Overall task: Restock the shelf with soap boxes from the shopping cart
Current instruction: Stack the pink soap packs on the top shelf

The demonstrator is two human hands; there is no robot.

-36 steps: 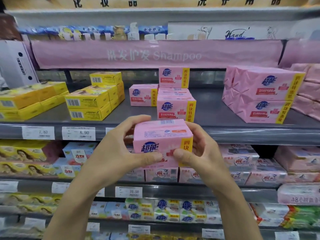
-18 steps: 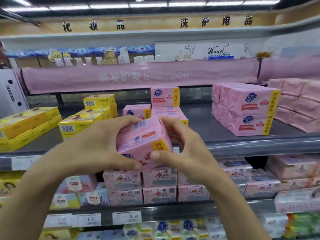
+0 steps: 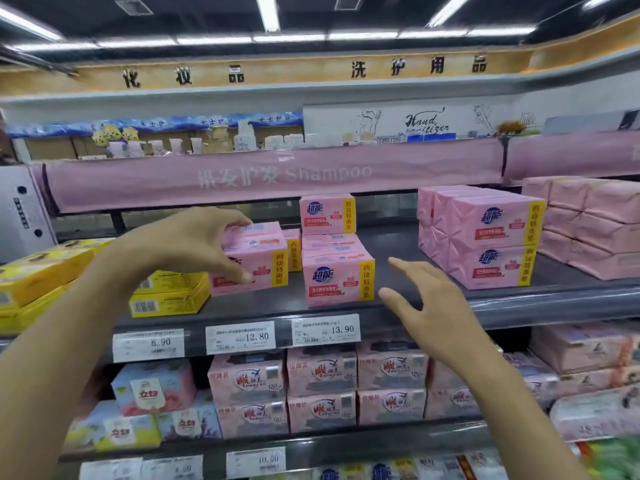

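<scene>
Half a second back both grips held the pink soap box [image 3: 254,258] tilted in the air before the shelf. Now it sits level on the grey shelf [image 3: 398,247], with only one hand on it. My left grip [image 3: 183,244] clasps it, fingers curled over the top rear edge and thumb pressed against the front face. My right grip [image 3: 429,303] has let go and hovers released, fingers spread, in front of the shelf lip further right. I judge this box as good as placed, with only the release and maybe a squaring nudge left.

It lies flat, its long axis running left to right along the shelf front. The printed face points out toward the aisle, with the yellow strip at its right end.

Just to its right, across a narrow gap, stands a matching pink pack [image 3: 337,275], with more of the same brand behind that. Another pink pack [image 3: 294,249] peeks out from behind my box. The yellow soap boxes [image 3: 169,294] lie close on the left. Price tags [image 3: 240,337] line the rail below.
</scene>
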